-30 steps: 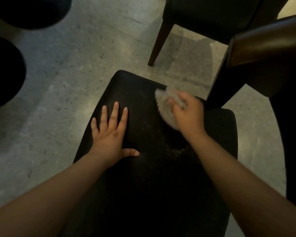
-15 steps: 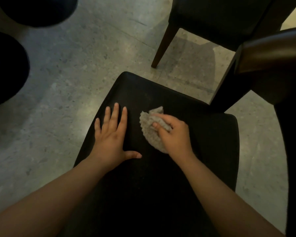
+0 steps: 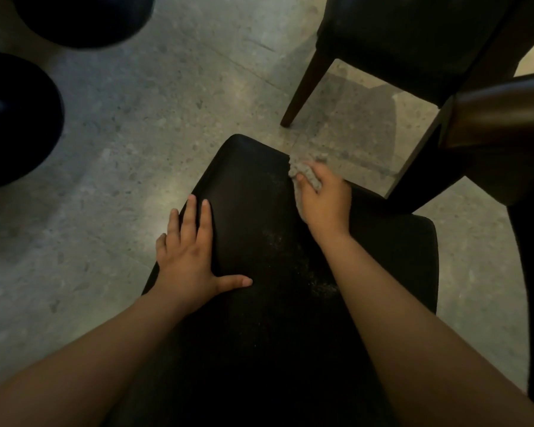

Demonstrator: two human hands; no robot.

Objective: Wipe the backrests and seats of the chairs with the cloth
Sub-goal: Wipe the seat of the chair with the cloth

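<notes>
Nearest the camera, both bare forearms reached out over the black seat (image 3: pixel 259 349), whose long axis ran away from the person toward the upper right. The left hand (image 3: pixel 188 257) lay flat on the seat's left side, fingers straight and spread, thumb out, holding nothing; it looked to be steadying the chair. Between the arms a pale streak of dust specks (image 3: pixel 318 286) ran along the seat, from beside the right forearm up toward the far edge.

At that far edge the right hand (image 3: pixel 324 204) pressed down with fingers curled over the grey cloth (image 3: pixel 302 172), which was bunched beneath them and poking slightly past the seat's rim. The dusty strip thus lay nearer the person than the cloth, so the next stroke likely called for a pull back along it, by the right hand alone.

Beyond lay speckled floor (image 3: pixel 121 149). A second chair (image 3: pixel 413 41) stood close at the upper right, and a dark wooden rail (image 3: pixel 500 112) crowded the right hand's side. Two round dark shapes (image 3: pixel 13 118) sat well apart at the left.
</notes>
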